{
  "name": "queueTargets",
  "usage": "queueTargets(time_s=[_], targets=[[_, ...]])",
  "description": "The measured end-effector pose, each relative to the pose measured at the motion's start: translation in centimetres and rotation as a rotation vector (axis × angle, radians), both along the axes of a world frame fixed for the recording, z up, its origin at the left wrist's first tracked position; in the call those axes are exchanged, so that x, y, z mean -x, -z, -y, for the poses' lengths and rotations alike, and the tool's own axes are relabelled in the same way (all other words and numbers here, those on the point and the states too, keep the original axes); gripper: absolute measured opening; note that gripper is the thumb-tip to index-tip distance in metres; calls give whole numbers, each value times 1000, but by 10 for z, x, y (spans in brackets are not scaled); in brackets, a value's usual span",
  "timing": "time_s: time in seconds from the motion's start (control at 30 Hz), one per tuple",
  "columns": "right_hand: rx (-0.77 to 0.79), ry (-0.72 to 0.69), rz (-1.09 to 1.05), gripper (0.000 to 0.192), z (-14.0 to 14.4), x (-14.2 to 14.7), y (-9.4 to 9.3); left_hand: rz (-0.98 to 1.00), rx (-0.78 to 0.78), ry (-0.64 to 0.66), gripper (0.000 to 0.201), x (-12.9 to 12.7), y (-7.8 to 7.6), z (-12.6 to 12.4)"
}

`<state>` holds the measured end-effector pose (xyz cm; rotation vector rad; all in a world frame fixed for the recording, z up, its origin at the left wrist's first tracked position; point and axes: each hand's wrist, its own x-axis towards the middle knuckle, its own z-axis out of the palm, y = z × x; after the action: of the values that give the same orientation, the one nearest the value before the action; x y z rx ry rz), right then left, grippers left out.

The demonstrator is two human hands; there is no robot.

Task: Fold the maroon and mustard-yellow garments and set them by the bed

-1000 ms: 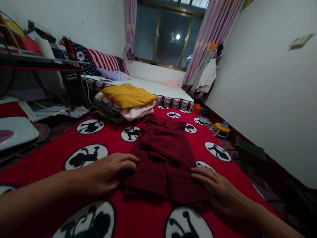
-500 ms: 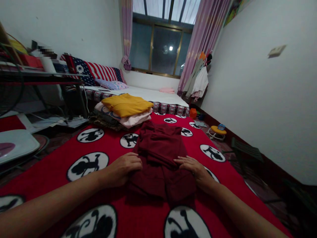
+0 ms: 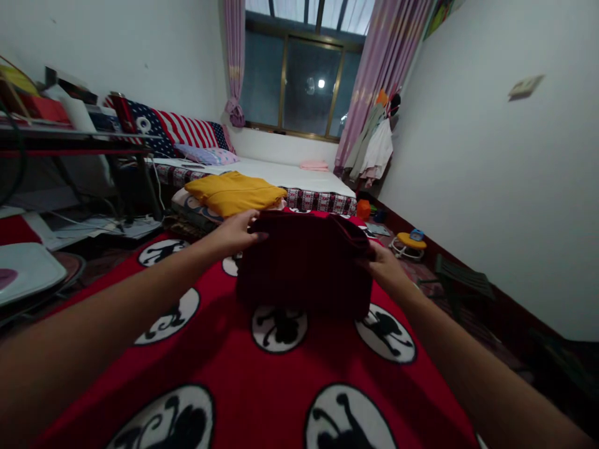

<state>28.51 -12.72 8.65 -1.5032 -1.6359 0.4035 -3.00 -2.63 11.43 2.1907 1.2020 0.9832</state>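
A folded dark red garment [image 3: 306, 265] hangs upright just over the red blanket [image 3: 253, 380], which has white circles with black figures on it. My left hand [image 3: 238, 234] grips its upper left corner, thumb toward me. At the upper right, my right hand [image 3: 387, 267] pinches the folded edge, its fingers partly hidden behind the cloth. Whether the lower edge of the garment touches the blanket I cannot tell. Beyond my left hand lies a stack of folded clothes with a yellow garment [image 3: 236, 192] on top.
A bed [image 3: 276, 178] with a white sheet stands under the window. At the left are a cluttered desk [image 3: 75, 148] and a white chair seat [image 3: 28, 271]. A yellow stool [image 3: 410, 242] and a dark green folding chair [image 3: 463, 275] stand along the right wall.
The dark red garment was lying on the blanket with both my hands at its sides. Now both hands grip it, and it is raised, upright and farther forward.
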Motion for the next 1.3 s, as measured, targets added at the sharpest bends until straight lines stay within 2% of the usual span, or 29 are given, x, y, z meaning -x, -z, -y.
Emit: queueTargets(time_s=[0.03,0.07,0.1,0.17,0.23,0.3,0.4,0.57,0.67,0.77,0.83,0.93,1.03,1.17,1.23,1.3], targets=[[-28,110,49,41,-18,1,2,-49,-111,-92,53,-14,1,-12],[-50,193,114,51,-32,5,6,-103,-205,-124,60,-27,5,-19],[-71,232,186,58,-41,10,11,-180,-271,-102,63,-40,11,-21],[-96,196,336,59,-49,27,28,-322,-311,24,60,-63,31,-15],[-32,109,460,54,-47,43,48,-452,-206,133,59,-78,57,-6],[123,80,535,51,-44,52,69,-522,-61,171,63,-85,79,-1],[273,106,576,53,-43,53,87,-540,24,187,67,-83,97,-4],[210,187,559,48,-46,48,87,-488,17,164,66,-81,96,-8],[96,383,500,41,-52,48,82,-372,-61,67,57,-81,97,-2],[18,601,508,47,-62,45,78,-260,-159,-5,45,-80,99,5],[55,619,504,48,-70,42,78,-235,-200,-5,41,-79,101,8],[102,547,487,29,-79,37,79,-240,-226,16,40,-79,101,9],[1,540,443,22,-80,31,80,-273,-208,-3,38,-81,96,12],[-170,699,208,25,-73,19,80,-388,-167,-118,43,-83,84,14],[-158,789,152,27,-70,13,81,-441,-166,-163,49,-81,80,13],[-55,815,175,27,-69,10,82,-486,-125,-186,55,-79,81,8]])
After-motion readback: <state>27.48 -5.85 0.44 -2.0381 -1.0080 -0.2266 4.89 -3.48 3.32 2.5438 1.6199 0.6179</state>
